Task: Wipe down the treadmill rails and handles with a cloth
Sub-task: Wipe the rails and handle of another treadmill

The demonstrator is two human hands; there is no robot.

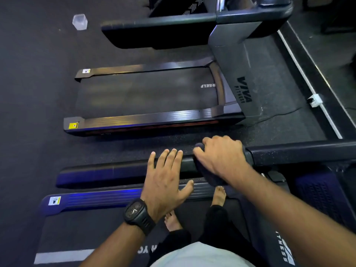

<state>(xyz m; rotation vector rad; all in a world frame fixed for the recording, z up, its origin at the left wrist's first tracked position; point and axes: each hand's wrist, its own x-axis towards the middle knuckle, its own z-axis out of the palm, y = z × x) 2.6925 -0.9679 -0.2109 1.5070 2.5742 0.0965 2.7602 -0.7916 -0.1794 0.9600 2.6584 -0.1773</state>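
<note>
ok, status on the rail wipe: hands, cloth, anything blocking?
Right hand grips dark cloth wrapped over the handrail. Left hand open, laid flat on the same rail just beside the cloth. Nothing else on the rail.

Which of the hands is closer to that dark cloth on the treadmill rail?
Right. The right hand grips the cloth around the rail; the left hand lies open on the same rail beside it, without touching the cloth.
</note>
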